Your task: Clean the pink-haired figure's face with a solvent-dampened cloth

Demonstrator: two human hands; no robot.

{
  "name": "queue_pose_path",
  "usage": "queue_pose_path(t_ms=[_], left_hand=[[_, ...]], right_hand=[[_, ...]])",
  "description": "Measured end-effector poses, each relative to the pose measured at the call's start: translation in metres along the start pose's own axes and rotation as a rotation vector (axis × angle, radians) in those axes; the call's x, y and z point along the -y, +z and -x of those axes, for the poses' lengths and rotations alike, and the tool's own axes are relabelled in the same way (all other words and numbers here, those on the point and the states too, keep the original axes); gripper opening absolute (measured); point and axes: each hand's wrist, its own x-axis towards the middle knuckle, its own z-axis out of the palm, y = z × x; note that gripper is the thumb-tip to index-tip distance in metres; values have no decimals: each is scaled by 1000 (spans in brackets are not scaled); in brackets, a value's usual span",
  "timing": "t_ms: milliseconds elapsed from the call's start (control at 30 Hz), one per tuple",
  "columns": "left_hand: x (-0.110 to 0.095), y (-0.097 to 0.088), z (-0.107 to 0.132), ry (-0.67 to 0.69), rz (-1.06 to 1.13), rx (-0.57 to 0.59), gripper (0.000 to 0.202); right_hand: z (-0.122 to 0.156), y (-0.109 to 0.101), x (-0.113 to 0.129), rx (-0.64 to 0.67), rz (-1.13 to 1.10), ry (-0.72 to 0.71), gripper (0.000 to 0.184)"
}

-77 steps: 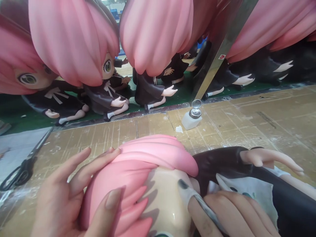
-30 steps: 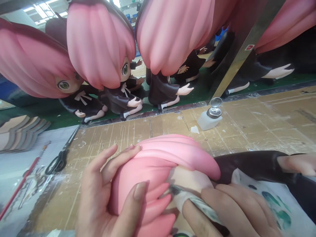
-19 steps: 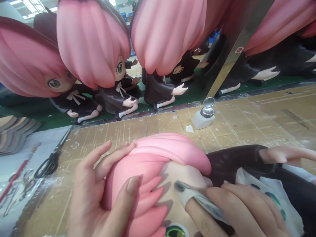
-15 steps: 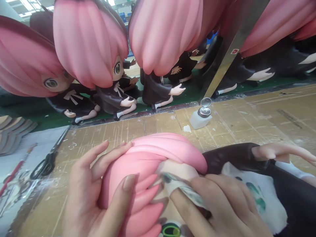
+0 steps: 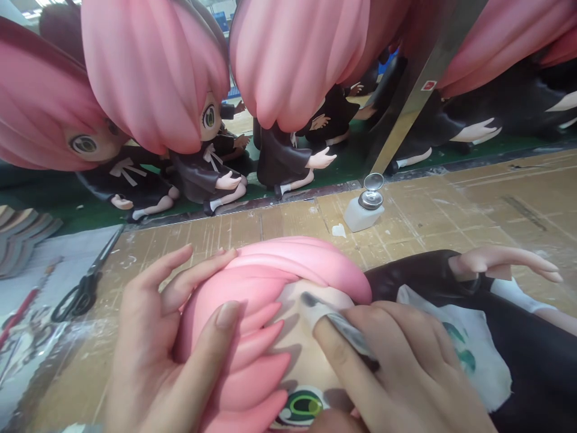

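Note:
A large figure with pink hair (image 5: 261,282) and a black outfit lies on its back on the bench, head toward me. My left hand (image 5: 175,343) clasps the side of the hair, thumb on top and fingers spread round the far side. A thin white rag (image 5: 336,328) with dark smudges wraps a fingertip of my right hand (image 5: 401,355). That wrapped fingertip presses on the figure's pale face beside the fringe. One green eye (image 5: 303,406) shows below. A white, green-stained piece of rag (image 5: 482,355) lies over the black outfit; my hand hides whether both pieces join.
A white pump bottle (image 5: 364,210) with its metal lid raised stands behind the figure. Black scissors (image 5: 83,291) and a red-handled brush (image 5: 22,313) lie at the left. Several kneeling pink-haired figures (image 5: 155,78) line the back, with a slanted metal post (image 5: 417,102) among them.
The wrapped fingertip has shifted slightly on the face, and more of the green eye is uncovered. My left hand keeps its hold on the hair. The whole view has moved a little.

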Motion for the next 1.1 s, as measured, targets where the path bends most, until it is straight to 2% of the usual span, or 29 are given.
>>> queue_pose_path(t_ms=[133, 233, 300, 500, 633, 800, 867, 1000, 1100], left_hand=[[0, 0, -2, -1, -11, 19, 53], [-5, 1, -2, -27, 12, 20, 55], [-7, 2, -3, -28, 26, 9, 55], [1, 0, -4, -16, 46, 12, 52], [5, 0, -5, 26, 25, -1, 54], [5, 0, -4, 45, 17, -5, 58], [5, 1, -4, 61, 32, -3, 58], [3, 2, -3, 0, 50, 12, 59], [5, 0, -3, 30, 41, 15, 58]], right_hand=[[13, -4, -15, -33, 42, -9, 41], [20, -8, -24, -74, -1, 36, 45], [18, -8, -22, -92, -39, 59, 46], [1, 3, -5, -135, -127, -26, 22], [0, 1, -10, -219, -97, -58, 21], [-2, -5, -10, -135, -150, -76, 24], [-2, -2, -7, -173, -188, -61, 26], [0, 2, -5, -264, -128, -24, 16], [-2, 5, -4, -293, -148, -23, 23]])
